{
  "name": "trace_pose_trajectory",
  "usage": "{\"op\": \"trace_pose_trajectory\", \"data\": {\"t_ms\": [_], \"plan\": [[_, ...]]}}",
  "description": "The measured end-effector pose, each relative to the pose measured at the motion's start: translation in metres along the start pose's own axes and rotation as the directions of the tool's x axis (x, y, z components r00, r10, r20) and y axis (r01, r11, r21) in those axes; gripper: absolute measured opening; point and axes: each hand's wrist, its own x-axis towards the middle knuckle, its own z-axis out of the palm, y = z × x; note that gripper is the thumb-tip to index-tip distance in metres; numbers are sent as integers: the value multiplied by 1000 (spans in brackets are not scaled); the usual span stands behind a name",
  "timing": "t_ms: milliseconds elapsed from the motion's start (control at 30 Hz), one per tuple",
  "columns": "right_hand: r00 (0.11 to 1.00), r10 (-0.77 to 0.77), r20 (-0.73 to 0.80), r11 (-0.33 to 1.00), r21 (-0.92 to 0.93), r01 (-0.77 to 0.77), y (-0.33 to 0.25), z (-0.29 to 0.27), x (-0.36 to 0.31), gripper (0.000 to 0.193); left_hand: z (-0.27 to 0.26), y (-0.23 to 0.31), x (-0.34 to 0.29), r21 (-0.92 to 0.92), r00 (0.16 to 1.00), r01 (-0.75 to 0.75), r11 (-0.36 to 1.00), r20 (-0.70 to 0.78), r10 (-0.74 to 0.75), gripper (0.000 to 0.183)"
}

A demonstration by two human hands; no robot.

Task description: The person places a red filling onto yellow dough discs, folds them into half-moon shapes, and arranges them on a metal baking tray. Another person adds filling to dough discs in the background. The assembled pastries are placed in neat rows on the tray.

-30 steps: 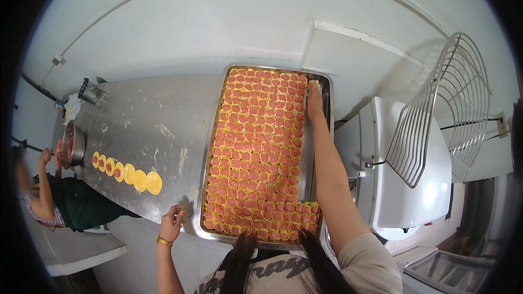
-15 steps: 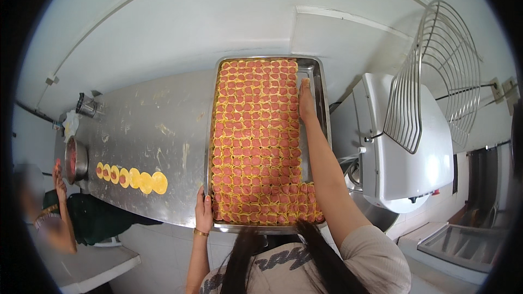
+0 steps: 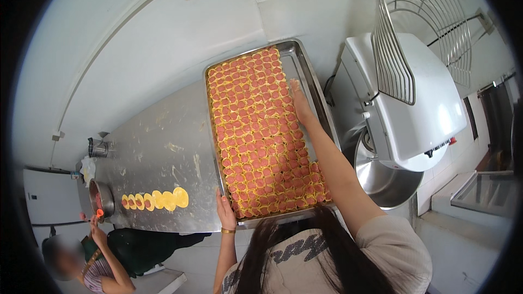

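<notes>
A large metal tray lies on the steel table, filled with close rows of small dumplings in yellow wrappers with pink filling. My right hand is inside the tray, fingers outstretched along the right edge of the rows, beside a bare strip of tray. It grasps nothing that I can see. At the near left corner, my left hand rests against the tray's outer side with fingers extended. Left of the tray, overlapping round yellow wrappers lie in a line, some with pink filling on them.
A person sits at the far left, a hand beside a metal bowl of pink filling. A metal cup stands behind it. Close on the right is a white mixer with a raised wire guard and steel bowl.
My view has turned, so the tray looks slanted and more of the person shows. That person's hand is now lower, beside the bowl. Both my hands stay at about the same places on the tray.
</notes>
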Motion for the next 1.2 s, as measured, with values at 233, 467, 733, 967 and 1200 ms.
{"op": "trace_pose_trajectory", "data": {"t_ms": [233, 467, 733, 967, 1200], "plan": [[992, 95, -88, 994, 59, -90, 4, -20, -72, 70, 1, 2, -3, -49, 997, -63, 997, -37, 61, 51], [994, 104, -38, 977, -183, -109, -10, 12, -108, 77, 0, -2, -1, -64, 995, -102, 993, -24, 100, 52], [902, 205, -379, 862, -366, -350, -26, -38, -121, 68, -20, -16, -18, -195, 981, -177, 965, 46, 189, 53], [951, 29, -307, 388, -874, -294, -23, -5, -147, 69, -44, -29, -35, -250, 975, -168, 954, 101, 198, 55], [967, 123, -223, 423, -870, -254, -25, -8, -141, 71, -86, -46, -59, -254, 998, -51, 966, 25, 59, 54]]}}
